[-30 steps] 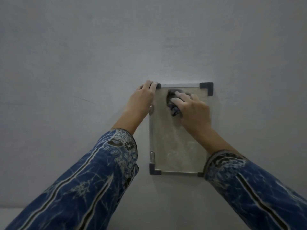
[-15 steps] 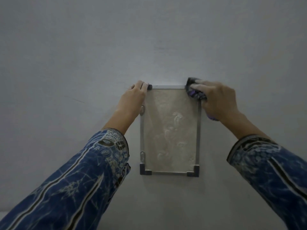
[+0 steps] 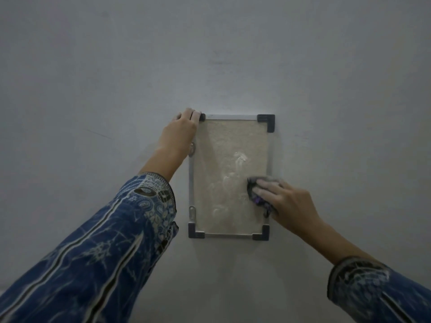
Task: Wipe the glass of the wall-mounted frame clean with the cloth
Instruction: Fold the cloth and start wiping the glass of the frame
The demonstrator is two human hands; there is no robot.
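Note:
A small upright frame [image 3: 265, 123] with silver edges and dark corner caps hangs on the wall. Its glass [image 3: 224, 159] looks beige and carries whitish smears in the middle and lower part. My left hand [image 3: 180, 132] grips the frame's top left corner, fingers curled over the corner cap. My right hand [image 3: 289, 205] presses a crumpled dark cloth [image 3: 255, 194] with purple flecks against the glass at the lower right edge. The hand covers most of the cloth and part of the right frame edge.
A plain grey wall [image 3: 116, 66] surrounds the frame on every side. Two small metal clips [image 3: 192, 212] sit on the frame's left edge. Blue patterned sleeves cover both forearms.
My right hand has carried the cloth from the frame's top right corner down the right side to the lower right of the glass. The left hand stays on the top left corner.

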